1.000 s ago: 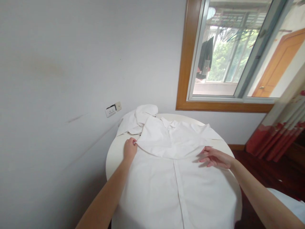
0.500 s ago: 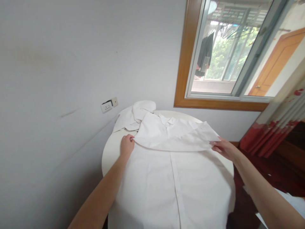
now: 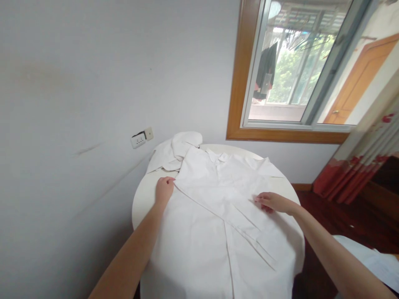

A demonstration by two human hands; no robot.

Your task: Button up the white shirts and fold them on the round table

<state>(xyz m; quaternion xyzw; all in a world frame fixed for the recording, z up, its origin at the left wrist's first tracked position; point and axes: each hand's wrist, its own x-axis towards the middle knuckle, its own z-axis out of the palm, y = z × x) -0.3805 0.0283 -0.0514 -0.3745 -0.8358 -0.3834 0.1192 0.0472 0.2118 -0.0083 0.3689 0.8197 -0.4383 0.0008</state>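
A white button-up shirt (image 3: 218, 232) lies front up over a round white table (image 3: 143, 199), collar toward the wall. One sleeve is folded across the chest and runs diagonally down to the right. My left hand (image 3: 164, 189) pinches the shirt's left shoulder edge. My right hand (image 3: 270, 202) rests flat on the folded sleeve, fingers stretched out and pressing the cloth down.
A second crumpled white garment (image 3: 174, 151) lies at the table's far left edge against the grey wall. A wall socket (image 3: 141, 138) sits just left of it. A wood-framed window (image 3: 299, 70) is behind, red curtains (image 3: 361, 170) at the right.
My right hand has carried the sleeve from the shirt's right side across the chest and laid it down diagonally; it now lies flat on it. The left hand stays at the shoulder.
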